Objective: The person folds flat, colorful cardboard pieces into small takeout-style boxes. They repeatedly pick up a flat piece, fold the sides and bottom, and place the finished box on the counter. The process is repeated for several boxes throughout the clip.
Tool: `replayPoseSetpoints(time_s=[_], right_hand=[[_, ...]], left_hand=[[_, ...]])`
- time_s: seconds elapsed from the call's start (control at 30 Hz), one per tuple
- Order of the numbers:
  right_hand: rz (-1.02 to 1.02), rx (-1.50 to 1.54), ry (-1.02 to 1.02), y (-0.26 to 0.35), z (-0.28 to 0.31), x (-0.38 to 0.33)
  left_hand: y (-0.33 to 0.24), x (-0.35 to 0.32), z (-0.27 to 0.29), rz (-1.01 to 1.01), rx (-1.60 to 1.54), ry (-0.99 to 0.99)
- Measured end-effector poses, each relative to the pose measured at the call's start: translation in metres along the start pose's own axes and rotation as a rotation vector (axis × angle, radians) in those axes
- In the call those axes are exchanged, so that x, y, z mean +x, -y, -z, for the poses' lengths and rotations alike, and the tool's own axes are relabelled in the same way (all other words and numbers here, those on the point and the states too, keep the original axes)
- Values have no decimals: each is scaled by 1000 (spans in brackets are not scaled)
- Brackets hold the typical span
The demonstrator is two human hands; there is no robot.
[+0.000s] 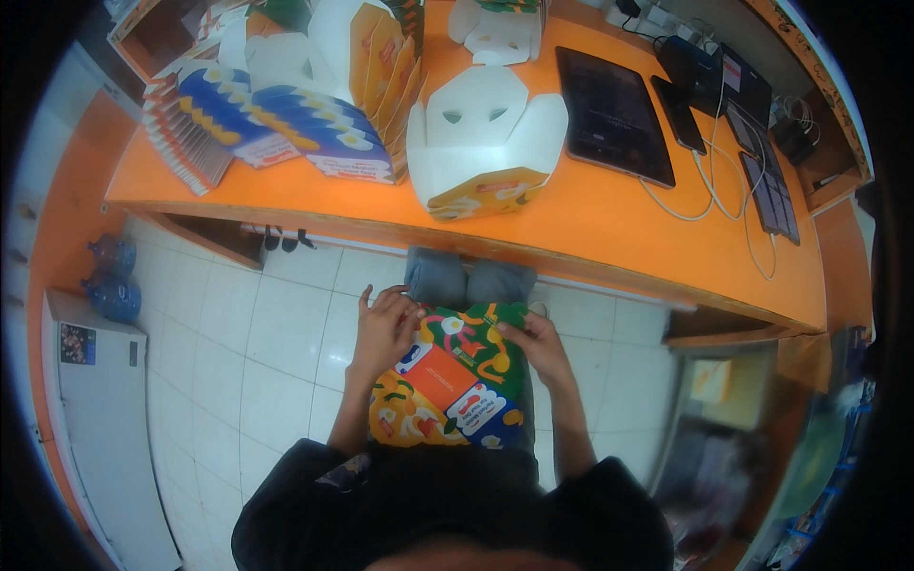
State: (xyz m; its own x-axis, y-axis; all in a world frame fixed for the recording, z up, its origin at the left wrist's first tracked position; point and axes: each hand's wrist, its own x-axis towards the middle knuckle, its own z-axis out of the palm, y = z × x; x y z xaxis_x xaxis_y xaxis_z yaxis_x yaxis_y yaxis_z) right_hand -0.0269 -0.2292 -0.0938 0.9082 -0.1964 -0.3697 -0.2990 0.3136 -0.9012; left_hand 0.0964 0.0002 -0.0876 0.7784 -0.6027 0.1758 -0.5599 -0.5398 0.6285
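A flat, colourfully printed cardboard box blank [455,379] lies across my lap, green, yellow and orange with blue patches. My left hand [384,328] grips its upper left edge, fingers spread over the corner. My right hand [535,341] pinches its upper right edge. On the orange counter [609,224] ahead stands a folded white food box [486,143] with a printed lower flap. To its left lies a fanned stack of flat blue and white box blanks [276,124].
A dark tablet [612,114] and a phone [678,112] with white cables lie on the counter's right part. More folded white boxes [495,33] stand at the back. Below are white floor tiles [267,333], blue water bottles [114,281] and a white appliance [100,409] at left.
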Motion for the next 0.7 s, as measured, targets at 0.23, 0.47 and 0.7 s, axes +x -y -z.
replayPoseSetpoints(time_s=[0.23,0.47,0.7], right_hand=[[-1,-45,4,-5,1,0],[28,-79,31,-3,-4,0],[3,-99,40,-3,-6,0]], left_hand=[[-9,0,2,-25,85,66],[-13,-1,-7,-36,74,57],[-11,-3,-7,-1,20,48]])
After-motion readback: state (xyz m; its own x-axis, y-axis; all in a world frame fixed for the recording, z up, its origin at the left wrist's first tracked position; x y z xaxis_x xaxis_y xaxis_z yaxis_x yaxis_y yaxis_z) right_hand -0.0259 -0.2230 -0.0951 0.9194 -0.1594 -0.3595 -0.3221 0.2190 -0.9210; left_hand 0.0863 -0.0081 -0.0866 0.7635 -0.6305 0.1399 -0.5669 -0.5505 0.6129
